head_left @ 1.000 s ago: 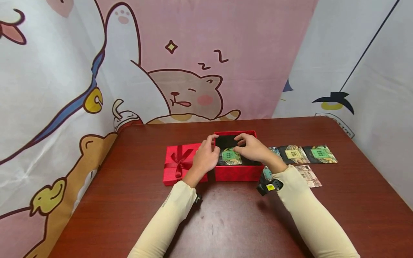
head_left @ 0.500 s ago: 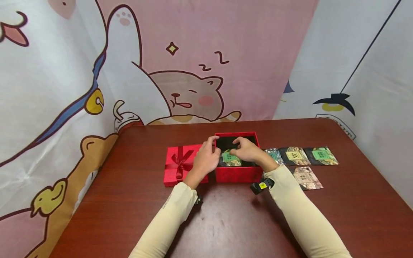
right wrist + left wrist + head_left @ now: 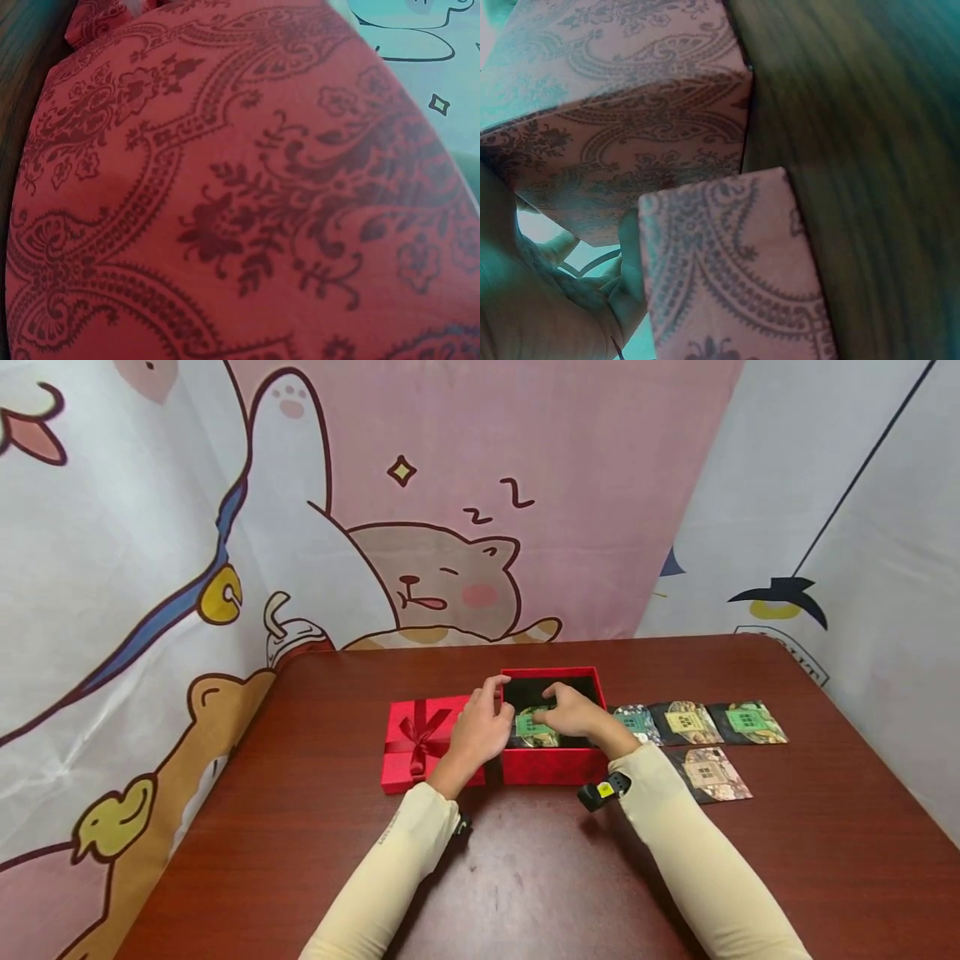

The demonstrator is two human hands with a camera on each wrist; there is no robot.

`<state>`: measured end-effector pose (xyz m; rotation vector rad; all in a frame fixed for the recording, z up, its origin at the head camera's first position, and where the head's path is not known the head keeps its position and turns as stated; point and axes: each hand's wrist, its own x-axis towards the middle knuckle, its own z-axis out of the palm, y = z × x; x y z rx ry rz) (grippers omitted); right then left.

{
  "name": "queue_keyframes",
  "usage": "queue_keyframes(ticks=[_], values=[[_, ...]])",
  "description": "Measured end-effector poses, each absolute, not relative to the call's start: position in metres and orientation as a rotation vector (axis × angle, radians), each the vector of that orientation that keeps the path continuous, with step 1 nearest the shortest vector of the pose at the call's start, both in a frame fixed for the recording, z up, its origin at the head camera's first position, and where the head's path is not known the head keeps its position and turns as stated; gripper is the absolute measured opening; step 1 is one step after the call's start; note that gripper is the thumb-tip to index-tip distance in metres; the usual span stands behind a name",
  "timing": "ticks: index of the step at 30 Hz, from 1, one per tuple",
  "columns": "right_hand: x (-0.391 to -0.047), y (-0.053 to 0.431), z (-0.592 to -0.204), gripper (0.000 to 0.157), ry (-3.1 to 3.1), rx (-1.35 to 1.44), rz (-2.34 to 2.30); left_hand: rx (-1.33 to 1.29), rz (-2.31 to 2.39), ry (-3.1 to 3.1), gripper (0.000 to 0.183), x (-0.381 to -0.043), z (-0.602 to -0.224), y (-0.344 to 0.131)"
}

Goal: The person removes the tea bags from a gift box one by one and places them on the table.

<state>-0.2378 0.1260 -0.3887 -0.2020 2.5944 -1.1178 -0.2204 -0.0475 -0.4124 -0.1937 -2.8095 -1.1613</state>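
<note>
In the head view, an open red gift box with a dark lining stands mid-table. A black packet with a green label lies inside on its left. My left hand is at the box's left wall, its loosely bent thumb and index finger at the rim. Over the right part of the box, my right hand reaches in, its thumb tip overlapping the packet's label and its index finger bent above. The left wrist view shows part of the left hand behind the box and lid. Patterned red box wall fills most of the right wrist view.
The red lid with a ribbon bow lies directly left of the box. Right of the box, several packets lie flat: a blue-labelled one, a yellow-labelled one, a green-labelled one, and a pink-labelled one nearer.
My right hand has moved left and slightly down into the box, its thumb coming over the packet. The left hand keeps its place at the left rim.
</note>
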Motion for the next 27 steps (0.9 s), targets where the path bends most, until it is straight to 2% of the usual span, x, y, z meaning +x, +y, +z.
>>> queue_keyframes(ticks=[7,17,27], values=[[-0.2365,0.1273,-0.3893,0.058,2.623,-0.200,-1.159,-0.195,-1.173,-2.815,0.045,-0.2202,-0.4135,-0.0480],[-0.2389,0.1264,-0.3890,0.035,2.654,-0.336,-1.186,-0.197,-1.174,-2.820,0.045,-0.2209,-0.4117,-0.0492],[-0.2365,0.1281,-0.3853,0.034,2.664,-0.327,-1.231,-0.194,-1.169,-2.811,0.045,-0.2204,-0.4111,-0.0477]])
